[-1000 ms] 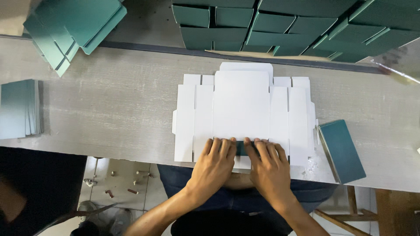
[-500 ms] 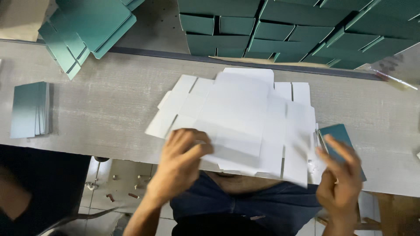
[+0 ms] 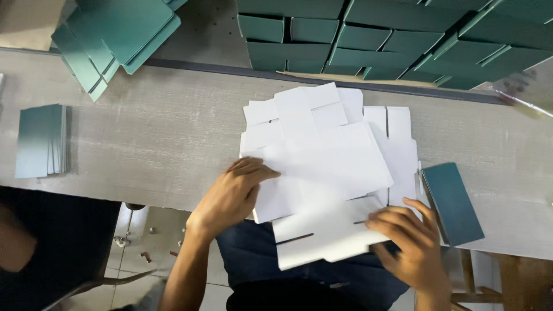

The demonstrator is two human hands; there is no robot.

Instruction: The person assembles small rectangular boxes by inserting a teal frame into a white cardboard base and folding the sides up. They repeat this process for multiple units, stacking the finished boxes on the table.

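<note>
Since the earlier frame the blanks have skewed on the worktop, the top one slid off the near edge. Thin, light, slippery card, it creases easily; best held by its edges. Left hand presses flat, fingers together; right hand pinches the near corner.
</note>
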